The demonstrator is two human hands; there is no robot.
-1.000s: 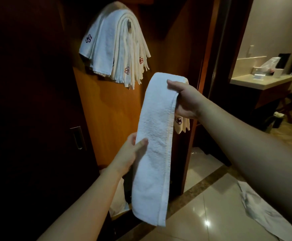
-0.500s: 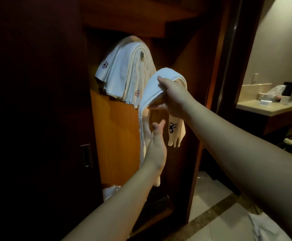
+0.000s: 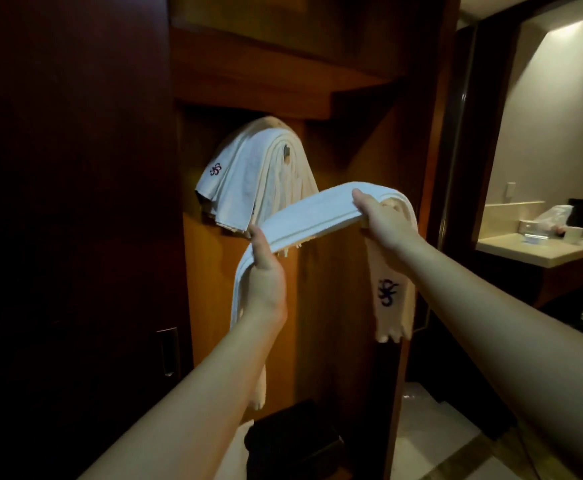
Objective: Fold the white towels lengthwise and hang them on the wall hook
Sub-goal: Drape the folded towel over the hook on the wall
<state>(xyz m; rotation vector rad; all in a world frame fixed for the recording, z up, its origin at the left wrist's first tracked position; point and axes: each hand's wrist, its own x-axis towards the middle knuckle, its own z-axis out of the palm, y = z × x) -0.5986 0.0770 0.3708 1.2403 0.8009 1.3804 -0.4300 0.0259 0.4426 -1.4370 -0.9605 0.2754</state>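
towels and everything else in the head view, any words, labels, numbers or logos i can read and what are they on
No readable words or numbers anywhere.
Held towel, hanging end: a dark blue embroidered emblem, a looping flower-like monogram, no legible letters.
Towels on the wall hook: the same kind of emblem, blue with some red, also not legible as text.
Items on the bathroom counter: too small and blurred to read.

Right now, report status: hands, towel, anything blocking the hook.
Left hand and right hand both grip the folded towel, stretched between them. Hook already stacked with hung towels. Nothing else in the way.
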